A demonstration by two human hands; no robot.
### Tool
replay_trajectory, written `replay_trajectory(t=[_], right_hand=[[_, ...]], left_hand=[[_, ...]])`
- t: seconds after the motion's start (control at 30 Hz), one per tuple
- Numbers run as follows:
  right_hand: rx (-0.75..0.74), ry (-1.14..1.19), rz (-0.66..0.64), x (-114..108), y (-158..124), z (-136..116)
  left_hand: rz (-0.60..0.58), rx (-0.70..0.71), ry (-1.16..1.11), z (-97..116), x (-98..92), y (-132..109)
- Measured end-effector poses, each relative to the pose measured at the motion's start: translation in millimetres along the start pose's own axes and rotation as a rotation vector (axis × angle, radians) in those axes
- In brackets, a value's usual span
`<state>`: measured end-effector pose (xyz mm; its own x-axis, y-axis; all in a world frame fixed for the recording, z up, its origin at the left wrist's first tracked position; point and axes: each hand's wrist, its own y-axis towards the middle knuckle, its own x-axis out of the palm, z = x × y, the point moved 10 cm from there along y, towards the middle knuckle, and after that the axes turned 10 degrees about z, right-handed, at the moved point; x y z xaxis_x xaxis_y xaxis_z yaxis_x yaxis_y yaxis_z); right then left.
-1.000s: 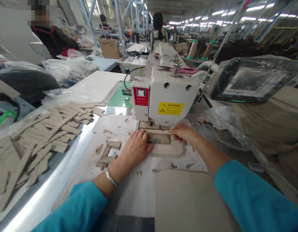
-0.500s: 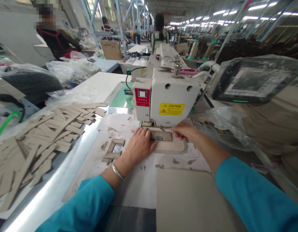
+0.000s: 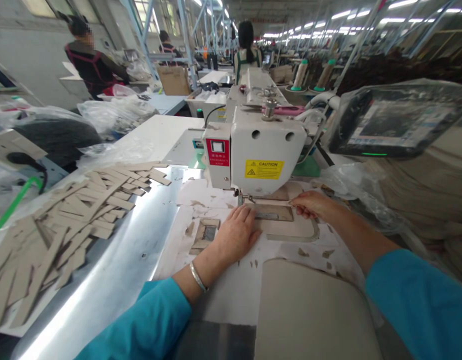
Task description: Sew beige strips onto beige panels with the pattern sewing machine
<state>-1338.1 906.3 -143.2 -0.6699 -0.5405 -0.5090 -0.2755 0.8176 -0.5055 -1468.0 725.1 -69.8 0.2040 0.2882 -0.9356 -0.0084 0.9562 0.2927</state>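
Note:
Under the head of a sewing machine [image 3: 266, 147] lies a white template sheet [image 3: 216, 305] with a rounded beige panel [image 3: 291, 231] in it. My left hand [image 3: 236, 232] lies flat on the sheet and the panel's left part, fingers stretched toward the needle area. At the right end of a narrow beige strip [image 3: 274, 201], my right hand [image 3: 311, 204] is closed in a pinch; the strip runs left toward the presser foot [image 3: 249, 199]. A slot [image 3: 274, 213] in the panel shows just in front of the strip. Left of my left hand sits a small square beige frame [image 3: 198, 245].
Many loose beige strips [image 3: 77, 215] are heaped on the left of the metal table [image 3: 141, 257]. A large beige panel [image 3: 313, 310] lies in front. A plastic-wrapped control screen [image 3: 398, 122] hangs at right, above clear plastic [image 3: 360, 195]. People sit at work farther back.
The template sheet, with the beige panel and the small frame, has slid to the right under the machine head. Both my hands have moved right along with it.

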Motion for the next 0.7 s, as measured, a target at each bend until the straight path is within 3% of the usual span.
replay_trajectory(t=[0.23,0.7], right_hand=[[0.024,0.024,0.026,-25,4,17],[-0.022,0.031,0.112,-26,-13,13]], left_hand=[[-0.020,0.051,-0.042,25,3.0,0],[-0.068,0.039,-0.097,40,-6.1,-13]])
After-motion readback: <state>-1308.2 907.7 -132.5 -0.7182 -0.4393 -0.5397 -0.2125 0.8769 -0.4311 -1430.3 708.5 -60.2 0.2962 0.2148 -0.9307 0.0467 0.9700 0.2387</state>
